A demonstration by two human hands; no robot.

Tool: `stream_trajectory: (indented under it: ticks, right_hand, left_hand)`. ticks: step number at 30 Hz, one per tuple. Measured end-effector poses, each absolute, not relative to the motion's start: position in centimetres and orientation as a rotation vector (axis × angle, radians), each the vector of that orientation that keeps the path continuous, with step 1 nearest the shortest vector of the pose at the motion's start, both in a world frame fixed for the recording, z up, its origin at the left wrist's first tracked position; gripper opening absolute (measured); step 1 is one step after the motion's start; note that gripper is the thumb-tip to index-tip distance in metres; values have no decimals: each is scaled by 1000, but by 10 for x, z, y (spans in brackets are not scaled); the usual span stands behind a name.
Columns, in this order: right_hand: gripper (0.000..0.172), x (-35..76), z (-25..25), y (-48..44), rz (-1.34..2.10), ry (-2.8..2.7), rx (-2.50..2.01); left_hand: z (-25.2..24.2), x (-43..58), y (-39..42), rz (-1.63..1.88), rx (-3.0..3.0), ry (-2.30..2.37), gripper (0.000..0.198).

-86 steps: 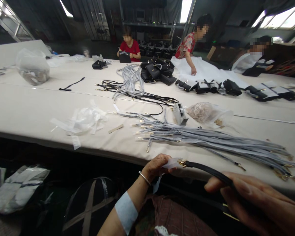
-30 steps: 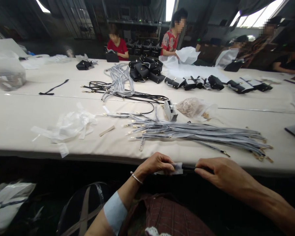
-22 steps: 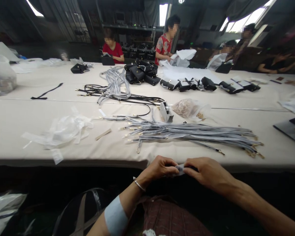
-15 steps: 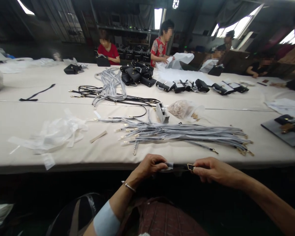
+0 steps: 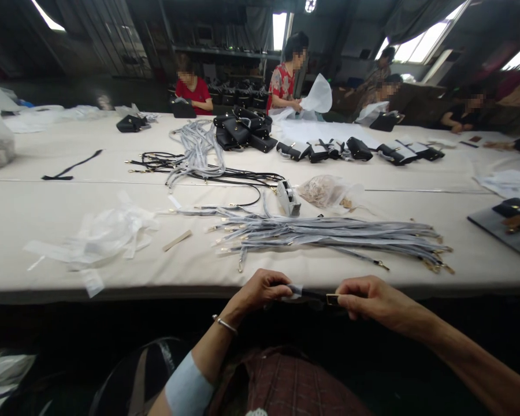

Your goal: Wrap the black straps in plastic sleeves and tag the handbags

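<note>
Just off the table's front edge, my left hand (image 5: 266, 289) pinches a black strap (image 5: 314, 294) where pale wrapping covers it. At the strap's other end my right hand (image 5: 364, 296) grips it beside a gold-edged buckle (image 5: 331, 299). The strap runs between both hands, dark against the dark floor. Behind them on the table lies a long bundle of straps in grey wrapping (image 5: 329, 234) with gold clasps at the ends. A tape dispenser (image 5: 288, 198) stands at the back of that bundle.
White film scraps (image 5: 108, 231) and a tan strip (image 5: 177, 240) lie left on the cream table (image 5: 216, 274). Further back are black straps, a bag of small parts (image 5: 325, 192) and black handbags (image 5: 242, 130). Several people sit or stand across the table.
The buckle and my right hand's fingertips have shifted slightly left, closer to my left hand. Across the table, a person's white sheet has been lifted higher. The view has shifted a little.
</note>
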State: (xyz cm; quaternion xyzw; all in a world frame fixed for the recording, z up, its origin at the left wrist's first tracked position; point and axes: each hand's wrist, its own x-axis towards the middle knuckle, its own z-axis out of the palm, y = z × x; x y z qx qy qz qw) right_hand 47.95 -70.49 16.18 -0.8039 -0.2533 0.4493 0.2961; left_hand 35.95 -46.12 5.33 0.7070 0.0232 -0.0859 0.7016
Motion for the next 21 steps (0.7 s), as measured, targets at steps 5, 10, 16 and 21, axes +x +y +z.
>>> stream_trajectory:
  ticks: [5,10,16,21]
  right_hand:
    - [39,476,165,-698,1085,-708,-2249]
    - [33,470,163,-686,978,-864,-2331]
    - [27,462,155,-678,554,-1132,-2533]
    - [32,474,148,-684,1032,-736,-2237]
  left_hand:
    - [57,360,-458,-335,1376,60,29]
    - [63,368,-467,-406,1260,24,36]
    - [70,373,-487,-383,1343,-23,40]
    - [67,372,-495,8,1724,-109,27]
